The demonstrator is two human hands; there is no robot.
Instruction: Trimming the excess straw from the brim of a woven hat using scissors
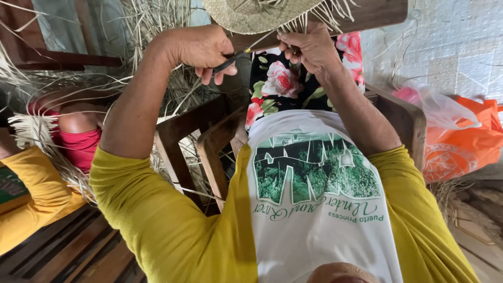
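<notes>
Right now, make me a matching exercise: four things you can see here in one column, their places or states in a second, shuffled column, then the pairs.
Things:
1. scissors
2. woven straw piece
3. orange bag
4. right hand

Places or states:
A. on the floor by the wall, at the picture's right edge
B. pinching loose straw ends at the woven edge
C. gripped in the left hand
D. at the top of the picture, fringe hanging down

Pairs: 1-C, 2-D, 3-A, 4-B
</notes>
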